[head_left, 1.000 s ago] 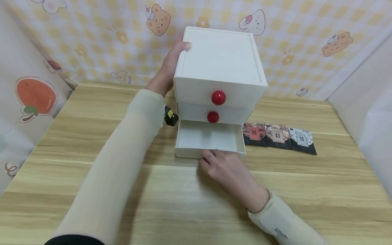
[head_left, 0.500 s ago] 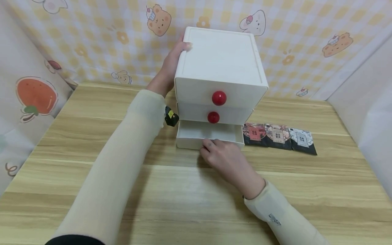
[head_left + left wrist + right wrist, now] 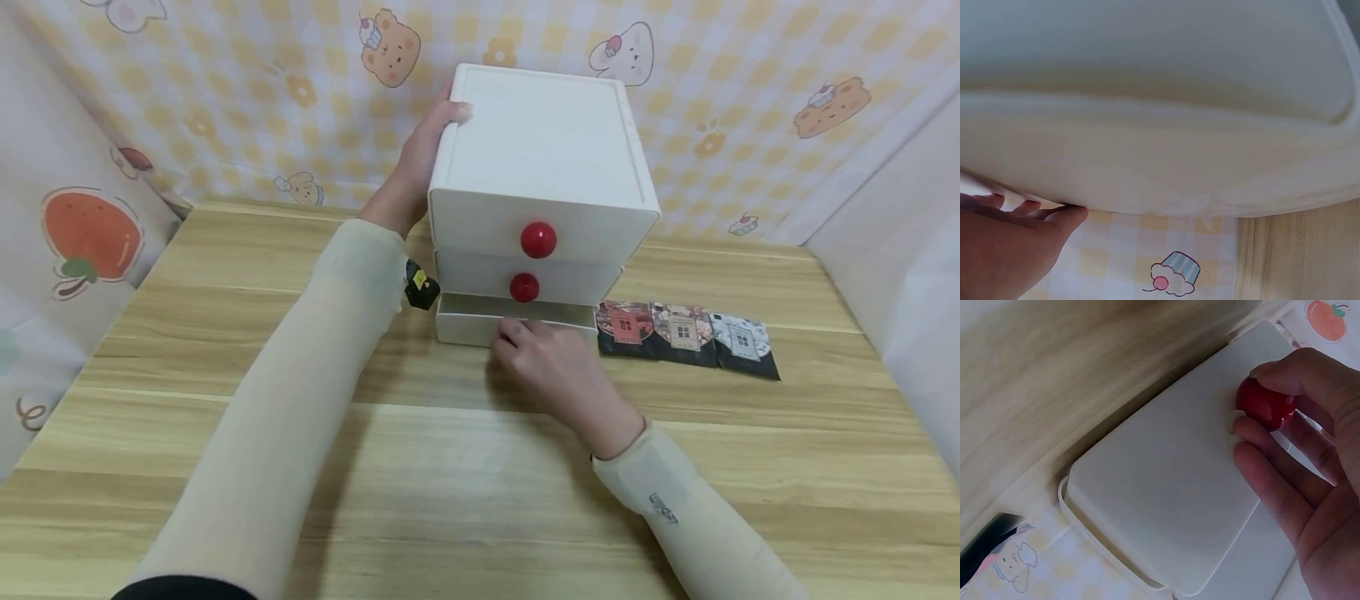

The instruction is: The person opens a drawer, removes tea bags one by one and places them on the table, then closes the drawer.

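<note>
A white drawer cabinet stands on the table, with red knobs on its upper two drawer fronts. Its bottom drawer is pulled partly out, and a strip of the inside shows. My right hand pinches that drawer's red knob between thumb and fingers, as the right wrist view shows; the head view hides this knob behind the hand. At the cabinet's back left, my left hand grips the body, thumb on the top edge. In the left wrist view its fingertips touch the cabinet's edge.
Three flat dark packets, red, pink and pale blue, lie in a row right of the cabinet. A patterned cloth hangs close behind. The wooden table extends in front.
My right hand has pushed the bottom drawer back toward the cabinet, so less of its inside shows. The left hand keeps its hold on the cabinet.
</note>
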A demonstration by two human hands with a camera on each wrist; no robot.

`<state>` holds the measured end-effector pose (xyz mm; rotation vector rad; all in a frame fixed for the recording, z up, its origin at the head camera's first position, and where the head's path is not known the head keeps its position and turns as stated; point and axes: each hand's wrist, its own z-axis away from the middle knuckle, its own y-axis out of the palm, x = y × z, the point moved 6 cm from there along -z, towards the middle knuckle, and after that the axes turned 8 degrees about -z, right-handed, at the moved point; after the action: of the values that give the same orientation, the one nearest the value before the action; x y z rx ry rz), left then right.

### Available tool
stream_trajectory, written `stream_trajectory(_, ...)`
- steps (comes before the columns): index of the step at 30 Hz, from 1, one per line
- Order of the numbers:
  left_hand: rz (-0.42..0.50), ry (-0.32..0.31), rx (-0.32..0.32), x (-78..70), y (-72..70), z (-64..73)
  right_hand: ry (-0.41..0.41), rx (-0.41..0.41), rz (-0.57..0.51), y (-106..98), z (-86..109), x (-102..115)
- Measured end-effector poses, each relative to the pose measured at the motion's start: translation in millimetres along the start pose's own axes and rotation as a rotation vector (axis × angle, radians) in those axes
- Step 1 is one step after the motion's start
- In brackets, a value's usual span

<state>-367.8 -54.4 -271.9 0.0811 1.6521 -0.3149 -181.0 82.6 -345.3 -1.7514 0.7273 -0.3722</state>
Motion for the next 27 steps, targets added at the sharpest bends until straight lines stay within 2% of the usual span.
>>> stream_trajectory(7,-0.011,0.002,-0.006,0.3,0.1,-0.1,0.008,-0.032,-0.002,3,-4.8,-8)
stream_trajectory(17,-0.009,0.008,-0.005,-0.7,1.6,1.3,0.045,-0.023,-0.012,5,-9.4,-17)
stream_trajectory(27,-0.012,0.0,-0.003,-0.5,0.5,0.9,0.084,-0.023,-0.023,3,-10.9,-16)
